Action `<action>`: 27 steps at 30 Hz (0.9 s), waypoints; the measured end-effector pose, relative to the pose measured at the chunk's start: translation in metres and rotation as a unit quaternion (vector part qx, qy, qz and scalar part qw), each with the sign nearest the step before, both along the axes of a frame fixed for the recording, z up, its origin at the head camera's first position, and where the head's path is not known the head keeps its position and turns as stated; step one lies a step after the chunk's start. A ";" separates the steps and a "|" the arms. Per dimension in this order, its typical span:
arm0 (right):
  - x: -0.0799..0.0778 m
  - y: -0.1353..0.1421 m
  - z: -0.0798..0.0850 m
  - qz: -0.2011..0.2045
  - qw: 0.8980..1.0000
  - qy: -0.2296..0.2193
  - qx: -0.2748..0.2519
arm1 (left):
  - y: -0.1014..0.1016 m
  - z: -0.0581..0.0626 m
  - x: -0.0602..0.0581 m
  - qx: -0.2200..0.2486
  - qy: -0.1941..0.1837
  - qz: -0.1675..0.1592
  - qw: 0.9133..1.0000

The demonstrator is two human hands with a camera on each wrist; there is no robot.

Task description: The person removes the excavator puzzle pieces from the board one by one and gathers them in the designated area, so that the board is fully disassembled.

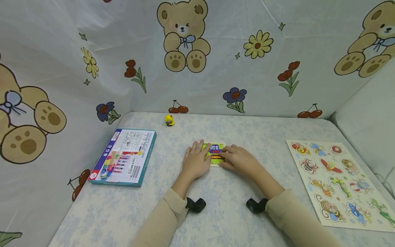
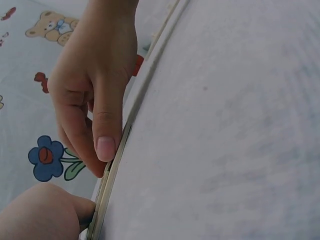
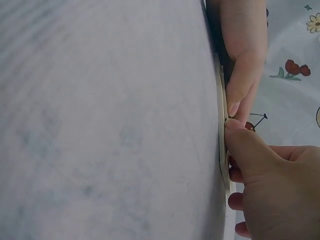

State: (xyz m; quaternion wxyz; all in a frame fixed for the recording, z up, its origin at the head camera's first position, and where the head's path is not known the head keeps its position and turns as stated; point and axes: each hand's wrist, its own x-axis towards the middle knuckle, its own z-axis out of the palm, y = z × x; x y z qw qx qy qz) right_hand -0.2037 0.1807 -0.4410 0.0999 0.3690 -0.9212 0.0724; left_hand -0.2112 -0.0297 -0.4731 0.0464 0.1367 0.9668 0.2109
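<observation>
A small puzzle board [image 1: 215, 164] with a green, blue and orange vehicle picture lies flat on the table between both hands. My left hand [image 1: 195, 161] rests on the board's left side with its fingers extended. My right hand [image 1: 239, 160] is at the right side, its thumb and curled fingertips pinching a puzzle piece [image 1: 220, 155] at the picture's edge, mostly covered by the fingers. In the left wrist view the right hand [image 2: 100, 85] has thumb and index finger close together at the board's thin edge [image 2: 103, 205]. The right wrist view shows both thumbs near each other there.
On the left lies a toy box [image 1: 123, 156] with a blue border. Farther back stands a small yellow figurine [image 1: 169, 120]. A large board of cartoon insect pieces [image 1: 308, 178] lies on the right. Behind the table hangs a bear-print cloth [image 1: 216, 79].
</observation>
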 end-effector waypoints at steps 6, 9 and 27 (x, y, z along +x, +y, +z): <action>-0.001 0.000 -0.001 0.003 1.000 0.003 -0.007 | 0.000 0.000 -0.001 0.000 -0.002 -0.003 1.000; -0.001 0.000 -0.001 0.005 1.000 0.005 -0.007 | 0.000 0.000 -0.002 -0.002 -0.002 -0.003 1.000; 0.002 0.001 -0.002 -0.017 0.998 -0.058 -0.020 | -0.002 -0.001 -0.002 0.009 -0.012 -0.003 1.000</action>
